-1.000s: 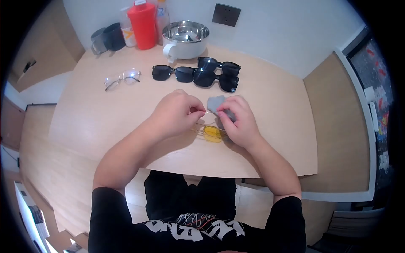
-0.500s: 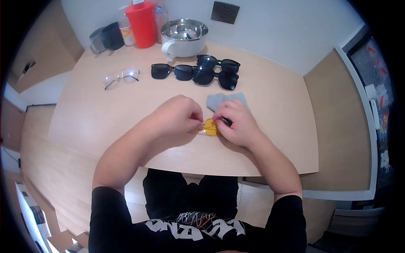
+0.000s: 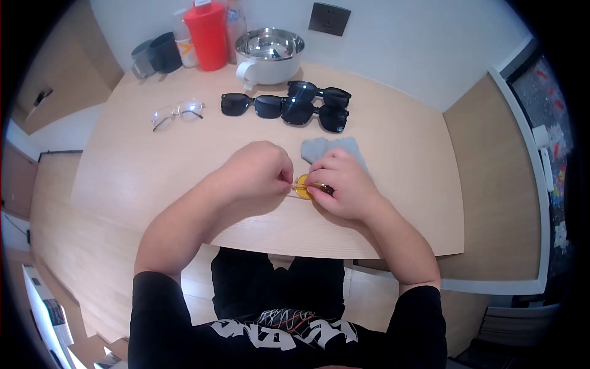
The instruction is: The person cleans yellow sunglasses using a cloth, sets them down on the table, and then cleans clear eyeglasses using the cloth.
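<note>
Yellow-lensed glasses with a thin metal frame are between my two hands, close to the tabletop. My left hand is closed, thumb and fingers pinching the thin metal part at the left. From the other side, my right hand has its fingers closed on the glasses, covering much of the lens; a dark piece shows under its palm. Just beyond my right hand lies a crumpled grey cloth, partly hidden by it.
Three pairs of black sunglasses lie farther back, close together. Clear glasses rest at the left. Along the wall stand a steel bowl with a white outside, a red lidded container and dark mugs. The table ends near my body.
My right fingers have shifted slightly down and left over the yellow lens, covering more of it. My left hand stays nearly in place, still pinching.
</note>
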A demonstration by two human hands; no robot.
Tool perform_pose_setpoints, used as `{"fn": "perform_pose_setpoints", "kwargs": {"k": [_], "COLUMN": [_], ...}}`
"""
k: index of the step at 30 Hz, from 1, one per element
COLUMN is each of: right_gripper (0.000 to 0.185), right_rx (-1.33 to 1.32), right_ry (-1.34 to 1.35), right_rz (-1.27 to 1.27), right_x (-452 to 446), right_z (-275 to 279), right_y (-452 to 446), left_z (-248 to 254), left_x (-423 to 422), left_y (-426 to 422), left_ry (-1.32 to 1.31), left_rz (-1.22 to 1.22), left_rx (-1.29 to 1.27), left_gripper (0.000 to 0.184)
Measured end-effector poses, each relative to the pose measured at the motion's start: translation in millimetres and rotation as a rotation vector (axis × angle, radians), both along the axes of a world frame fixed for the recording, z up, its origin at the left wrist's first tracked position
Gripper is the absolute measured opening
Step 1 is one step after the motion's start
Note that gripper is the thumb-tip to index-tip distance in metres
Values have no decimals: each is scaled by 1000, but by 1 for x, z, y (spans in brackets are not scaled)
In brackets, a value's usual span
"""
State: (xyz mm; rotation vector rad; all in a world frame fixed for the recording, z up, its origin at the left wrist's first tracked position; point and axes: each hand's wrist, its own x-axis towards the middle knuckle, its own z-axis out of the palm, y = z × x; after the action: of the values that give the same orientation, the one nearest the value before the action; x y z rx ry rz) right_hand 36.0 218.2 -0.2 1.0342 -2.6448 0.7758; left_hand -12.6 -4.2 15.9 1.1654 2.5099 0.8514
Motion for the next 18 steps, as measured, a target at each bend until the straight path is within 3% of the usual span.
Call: {"fn": "perform_pose_setpoints", "kwargs": {"k": [9,11,15,18], "right_gripper": [15,16,18,18], "right_rx": [-33,-73,-165,-132], "right_ry": [-43,-107,38,111], "right_rz": [-30,-55,60,87], "right_x": [2,9,11,10], "right_z": [9,30,37,32], "right_y": [-5,-13,-10,-7], "left_z": [7,10,22,14], "left_x": [-3,-1,-3,-12], "left_y": [-1,-3,-6,-7], "left_ry": [40,-78,-359,-428], "left_rz": [-12,47,86,59], "left_rx": [3,43,64,-8], "left_gripper": [13,12,11,10]}}
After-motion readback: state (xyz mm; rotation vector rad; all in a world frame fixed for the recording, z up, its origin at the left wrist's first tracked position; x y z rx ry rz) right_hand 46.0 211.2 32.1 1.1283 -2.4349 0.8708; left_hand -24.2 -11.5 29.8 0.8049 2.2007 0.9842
